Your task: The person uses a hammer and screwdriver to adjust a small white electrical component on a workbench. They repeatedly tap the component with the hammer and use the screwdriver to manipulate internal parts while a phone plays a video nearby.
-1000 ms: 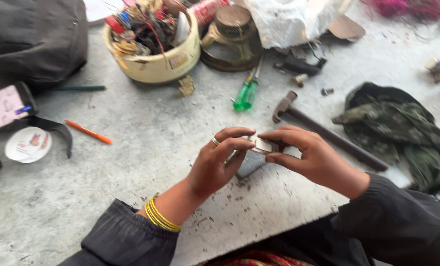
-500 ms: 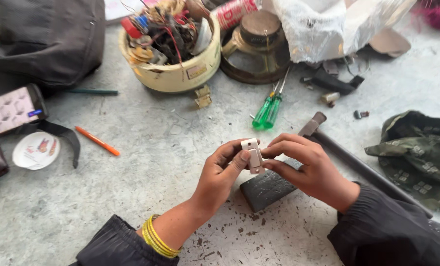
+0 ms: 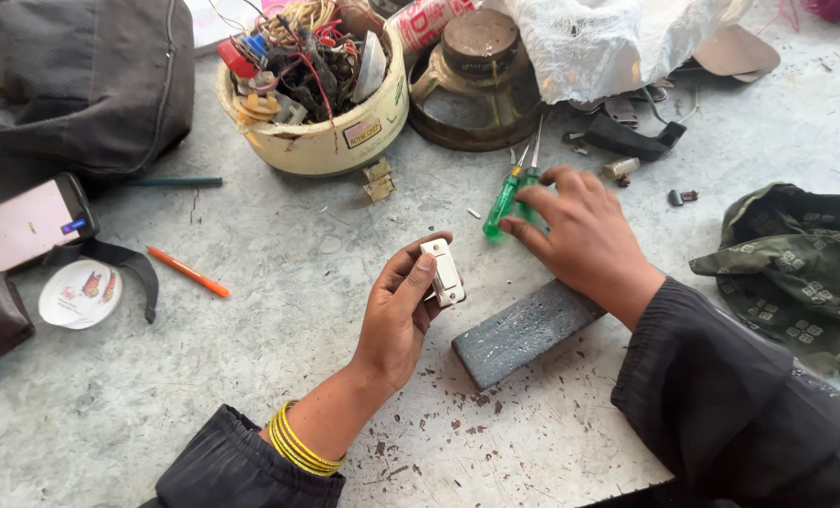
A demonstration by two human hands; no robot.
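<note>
The left hand (image 3: 396, 315) has its grip clenched on a small white rocker switch (image 3: 442, 271), thumb along its face, lifted just above the worktop (image 3: 251, 376). The right hand (image 3: 585, 235) reaches to the green-handled screwdriver (image 3: 505, 200), fingers touching its handle but not closed round it; it lies flat, so the switch looks unopened and any screw work undone. Under the right wrist lies a dark grey block (image 3: 523, 331). Beyond stand a cream tub of wires and parts (image 3: 312, 80), a rusty speaker (image 3: 476, 80) and a white cloth (image 3: 608, 42); an orange pen (image 3: 187, 271) and phone (image 3: 27, 224) lie left. The worktop is pale, scuffed concrete; no room shows.
</note>
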